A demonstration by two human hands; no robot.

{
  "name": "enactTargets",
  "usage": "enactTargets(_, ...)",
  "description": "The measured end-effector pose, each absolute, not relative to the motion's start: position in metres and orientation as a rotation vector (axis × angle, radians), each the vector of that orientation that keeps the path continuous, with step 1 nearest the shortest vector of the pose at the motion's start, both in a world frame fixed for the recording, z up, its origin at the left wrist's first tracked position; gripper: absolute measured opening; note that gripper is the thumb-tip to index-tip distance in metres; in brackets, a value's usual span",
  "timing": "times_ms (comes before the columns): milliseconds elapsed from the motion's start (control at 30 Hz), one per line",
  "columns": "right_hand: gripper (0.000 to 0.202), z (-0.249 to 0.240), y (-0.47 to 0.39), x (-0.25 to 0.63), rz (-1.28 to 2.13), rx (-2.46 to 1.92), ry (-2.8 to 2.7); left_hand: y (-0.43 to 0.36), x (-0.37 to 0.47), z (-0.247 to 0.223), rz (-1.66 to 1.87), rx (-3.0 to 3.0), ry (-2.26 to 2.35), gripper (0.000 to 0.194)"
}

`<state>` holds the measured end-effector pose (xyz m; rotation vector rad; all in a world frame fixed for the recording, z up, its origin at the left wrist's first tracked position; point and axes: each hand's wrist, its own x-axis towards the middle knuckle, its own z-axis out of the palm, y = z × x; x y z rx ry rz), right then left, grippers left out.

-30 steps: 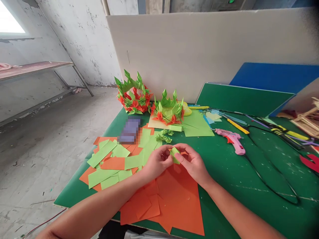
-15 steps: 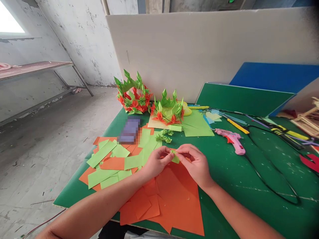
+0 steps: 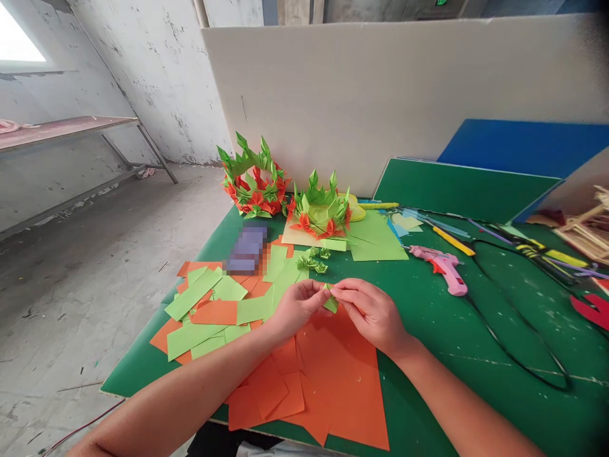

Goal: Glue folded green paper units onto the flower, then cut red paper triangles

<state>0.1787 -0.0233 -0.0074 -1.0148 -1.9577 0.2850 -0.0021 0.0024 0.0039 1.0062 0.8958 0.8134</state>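
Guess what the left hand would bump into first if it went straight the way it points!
Probably the fingers of the right hand, just across from the left hand at the small folded green paper. Depth there is hard to tell, though.

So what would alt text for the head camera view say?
Two bare hands, left and right, pinch a small folded green paper above orange sheets on a green table; two paper crowns stand behind, a pink glue gun right.

Person, one: bare forearms [image 3: 200,387], bare left hand [image 3: 295,308] and right hand [image 3: 373,314].
Clothing, partly visible at lower edge: plain black cloth [image 3: 214,439]; beside it, pale grey, softly creased cloth [image 3: 280,449]. Garment types indeterminable.
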Motion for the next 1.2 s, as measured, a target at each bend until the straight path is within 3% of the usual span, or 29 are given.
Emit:
enactTargets(200, 0.034, -0.002, -0.025, 0.179, 0.357, -0.966, -1.972, 0.005, -0.002, 0.011, 0.846, 0.96, 0.909, 0.039)
enactTargets(367, 0.022, -0.001, -0.024, 0.173, 0.825, -1.026, -1.618, 0.005, -0.002, 0.01, 0.88, 1.095, 0.95, 0.038)
enactTargets(533, 0.022, -0.01, -0.019, 0.17, 1.169, -1.11, -1.417, 0.007, -0.003, -0.001, 0.897, 1.236, 0.948, 0.03)
enactTargets(900, 0.013, -0.012, -0.022, 0.166, 1.004, -1.122, -1.482, 0.006, -0.002, -0.005, 0.849, 1.307, 0.952, 0.026)
enactTargets(1200, 0.007, 0.002, -0.028, 0.162, 0.683, -1.094, -1.694, 0.005, -0.003, -0.007, 0.77, 1.395, 0.954, 0.02)
